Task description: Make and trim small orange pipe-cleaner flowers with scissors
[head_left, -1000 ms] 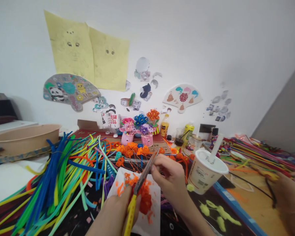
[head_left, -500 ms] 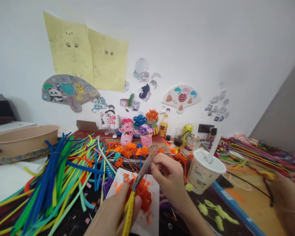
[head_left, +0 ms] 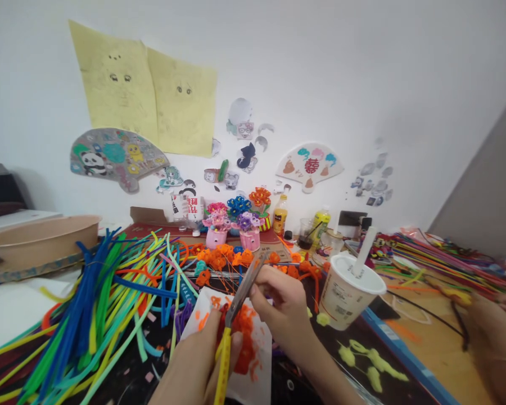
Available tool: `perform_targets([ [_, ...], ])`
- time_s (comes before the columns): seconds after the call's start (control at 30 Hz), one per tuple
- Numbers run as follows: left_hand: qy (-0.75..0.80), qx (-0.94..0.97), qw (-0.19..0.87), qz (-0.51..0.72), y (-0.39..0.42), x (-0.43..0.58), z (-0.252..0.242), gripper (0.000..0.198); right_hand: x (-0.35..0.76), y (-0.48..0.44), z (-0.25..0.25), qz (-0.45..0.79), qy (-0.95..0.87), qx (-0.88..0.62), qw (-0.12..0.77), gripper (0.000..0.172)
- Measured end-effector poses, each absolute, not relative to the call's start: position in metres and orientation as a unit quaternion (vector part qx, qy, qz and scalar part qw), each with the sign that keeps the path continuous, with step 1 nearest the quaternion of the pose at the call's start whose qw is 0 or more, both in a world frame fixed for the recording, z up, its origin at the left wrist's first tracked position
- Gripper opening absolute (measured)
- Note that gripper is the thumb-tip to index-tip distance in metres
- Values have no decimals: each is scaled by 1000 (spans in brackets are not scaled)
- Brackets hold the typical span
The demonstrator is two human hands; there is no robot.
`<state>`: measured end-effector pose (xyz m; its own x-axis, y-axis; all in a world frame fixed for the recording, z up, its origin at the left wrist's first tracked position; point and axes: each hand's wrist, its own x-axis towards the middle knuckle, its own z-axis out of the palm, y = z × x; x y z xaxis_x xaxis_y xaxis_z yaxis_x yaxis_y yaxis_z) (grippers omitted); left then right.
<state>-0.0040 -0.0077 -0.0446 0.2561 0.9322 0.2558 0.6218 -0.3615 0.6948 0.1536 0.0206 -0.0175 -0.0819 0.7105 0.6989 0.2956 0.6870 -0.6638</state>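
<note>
My left hand [head_left: 198, 357] is closed around the yellow handle of a pair of scissors [head_left: 240, 298], whose metal blades point up and away, close together. A dark red piece shows by the left thumb, partly hidden. My right hand [head_left: 282, 301] is curled in a pinch beside the blade tips; what lies between its fingers is hidden. Below both hands, a white sheet [head_left: 259, 388] bears orange fluffy pieces [head_left: 247, 343] and small trimmings.
Many coloured pipe cleaners [head_left: 80, 315] spread on the left. Orange pipe-cleaner flowers [head_left: 219, 257] lie behind my hands, with potted flowers [head_left: 215, 236] beyond. A white cup with a straw [head_left: 349, 295] stands right, near yellow-green pieces [head_left: 373, 360]. Another person's hand [head_left: 487, 323] is far right.
My right hand has shifted slightly left and down, closer to the blades. The scissors remain in my left hand, almost unmoved. The whole view has shifted a little.
</note>
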Motion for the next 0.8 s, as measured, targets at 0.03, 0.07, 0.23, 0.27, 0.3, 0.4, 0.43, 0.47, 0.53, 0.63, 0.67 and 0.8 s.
perform_targets([
  [0.03, 517, 756, 236, 325, -7, -4, -46, 30, 153, 21, -18, 177, -715, -352, 578, 23],
  [0.07, 520, 756, 236, 320, -5, -4, -46, 28, 153, 21, -18, 175, -716, -352, 577, 23],
  [0.23, 524, 764, 220, 305, 1, -3, -55, 24, 155, 22, -19, 162, -724, -352, 571, 23],
  [0.27, 532, 758, 211, 313, 1, -3, -58, 23, 155, 22, -18, 159, -726, -352, 569, 23],
  [0.3, 539, 753, 204, 318, 2, -2, -61, 23, 155, 22, -18, 157, -728, -353, 567, 23],
  [0.4, 547, 755, 197, 303, 5, -2, -67, 24, 156, 22, -18, 156, -732, -356, 560, 22],
  [0.43, 553, 756, 199, 288, 7, -2, -68, 25, 156, 22, -18, 156, -732, -357, 559, 21],
  [0.47, 562, 755, 199, 273, 8, -1, -68, 26, 156, 22, -18, 156, -732, -358, 558, 21],
  [0.53, 588, 746, 196, 245, 10, 0, -66, 24, 156, 22, -18, 155, -733, -359, 556, 21],
  [0.63, 619, 729, 186, 227, 10, 0, -60, 18, 156, 22, -18, 152, -735, -361, 554, 21],
  [0.67, 619, 727, 184, 233, 9, 0, -58, 17, 156, 22, -18, 150, -736, -362, 553, 20],
  [0.8, 603, 732, 179, 263, 5, 0, -54, 19, 156, 22, -18, 148, -738, -362, 550, 20],
])
